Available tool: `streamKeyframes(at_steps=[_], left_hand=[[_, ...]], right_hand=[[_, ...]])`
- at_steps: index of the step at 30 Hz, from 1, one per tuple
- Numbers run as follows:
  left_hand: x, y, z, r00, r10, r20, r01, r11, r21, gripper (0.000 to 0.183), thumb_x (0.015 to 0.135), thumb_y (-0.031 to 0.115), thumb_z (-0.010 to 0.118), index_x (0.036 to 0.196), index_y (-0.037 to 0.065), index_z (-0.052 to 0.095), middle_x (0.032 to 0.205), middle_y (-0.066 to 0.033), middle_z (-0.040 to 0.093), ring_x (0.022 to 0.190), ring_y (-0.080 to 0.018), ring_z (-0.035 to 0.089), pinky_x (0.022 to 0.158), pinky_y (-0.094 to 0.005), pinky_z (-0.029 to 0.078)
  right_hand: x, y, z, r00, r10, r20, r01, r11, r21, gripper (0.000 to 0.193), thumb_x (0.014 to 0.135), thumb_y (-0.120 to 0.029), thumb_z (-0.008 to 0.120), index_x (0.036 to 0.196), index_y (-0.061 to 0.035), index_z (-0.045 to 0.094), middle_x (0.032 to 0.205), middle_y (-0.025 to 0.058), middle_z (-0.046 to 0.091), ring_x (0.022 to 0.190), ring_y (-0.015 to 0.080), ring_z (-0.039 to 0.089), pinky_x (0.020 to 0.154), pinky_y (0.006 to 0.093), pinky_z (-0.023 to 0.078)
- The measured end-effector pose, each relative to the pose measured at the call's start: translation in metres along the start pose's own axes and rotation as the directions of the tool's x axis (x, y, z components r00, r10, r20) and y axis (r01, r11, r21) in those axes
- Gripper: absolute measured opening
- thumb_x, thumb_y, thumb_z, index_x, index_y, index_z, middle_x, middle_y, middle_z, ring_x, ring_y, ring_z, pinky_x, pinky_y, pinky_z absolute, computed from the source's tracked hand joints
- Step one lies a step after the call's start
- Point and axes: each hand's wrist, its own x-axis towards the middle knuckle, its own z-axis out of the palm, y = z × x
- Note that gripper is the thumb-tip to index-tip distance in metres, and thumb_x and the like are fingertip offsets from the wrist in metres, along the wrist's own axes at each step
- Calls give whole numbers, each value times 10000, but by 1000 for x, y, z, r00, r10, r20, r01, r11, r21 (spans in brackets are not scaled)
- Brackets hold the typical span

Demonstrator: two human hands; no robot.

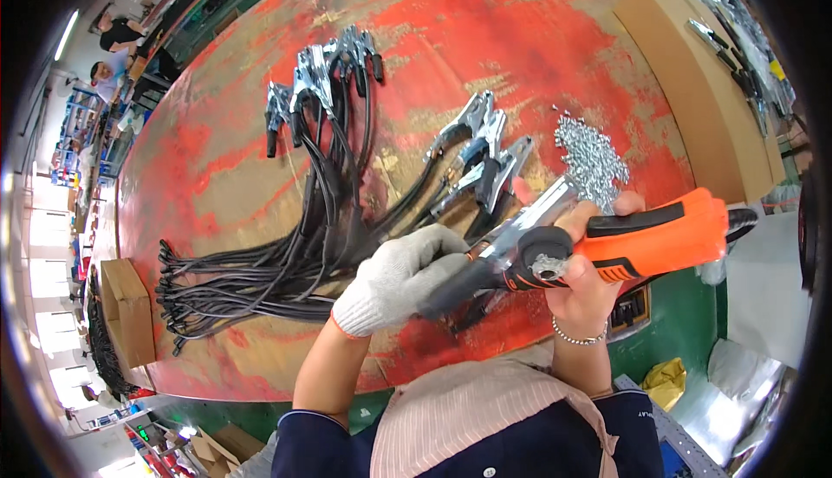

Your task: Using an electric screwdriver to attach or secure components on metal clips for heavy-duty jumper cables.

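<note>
My left hand (400,277), in a white knit glove, is closed around a spring clamp (455,287) with a black-sleeved handle. The clamp's silver part lies up against the nose of an orange and black handheld power tool (663,234). Bare and with a beaded bracelet at the wrist, my right hand (582,296) wraps round the tool near its black front end. Just beyond it lies a pile of small silver metal pieces (594,164). Several silver clamps (481,162) on black cables rest beyond my hands. What touches inside the clamp is hidden.
A bundle of black cables (251,280) spreads to the left, its clamps (316,79) toward the far side. The worn red tabletop (520,53) carries a cardboard box (693,88) at right. Another box (127,309) stands at left. Two people (117,32) are far off at upper left.
</note>
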Motion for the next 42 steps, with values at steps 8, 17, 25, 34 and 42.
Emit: streamKeyframes(at_steps=[8,17,25,34,42], left_hand=[[-36,-7,43,709,678,-195,-236,489,840,414,683,148,753,1058,78,595,896,-101,637,688,-252,624,575,-329,499],[-23,-10,46,660,640,-393,-220,664,714,232,797,134,625,1014,61,591,914,-122,642,682,-256,631,565,-320,497],[-48,4,22,933,-170,-317,-137,648,-749,337,814,51,588,1114,-17,449,734,-113,583,476,-100,489,383,-199,346],[-50,2,4,999,-8,-38,-25,618,-786,620,820,41,570,1363,-1,274,769,-100,588,522,-96,520,413,-201,351],[-49,-4,7,1000,26,2,-13,546,-838,623,835,102,583,1365,12,267,786,-106,563,539,-108,505,431,-212,348]], right_hand=[[-11,-10,0,999,23,-36,-26,997,-67,592,773,-4,637,1260,-128,326,897,60,544,851,186,591,977,596,374],[-18,-1,-2,990,84,112,-65,985,-159,617,712,21,740,1179,-64,346,884,104,626,855,187,628,855,382,483],[-21,45,15,945,317,-84,-319,948,0,558,723,96,697,1175,-62,409,918,93,631,850,165,629,753,294,510],[-24,54,34,945,326,-38,-328,940,-91,521,735,71,708,1161,-55,436,918,82,635,878,150,628,765,276,517],[-24,54,27,929,367,47,-363,929,-69,531,739,45,720,1173,-45,428,938,73,623,889,134,613,755,267,520]])
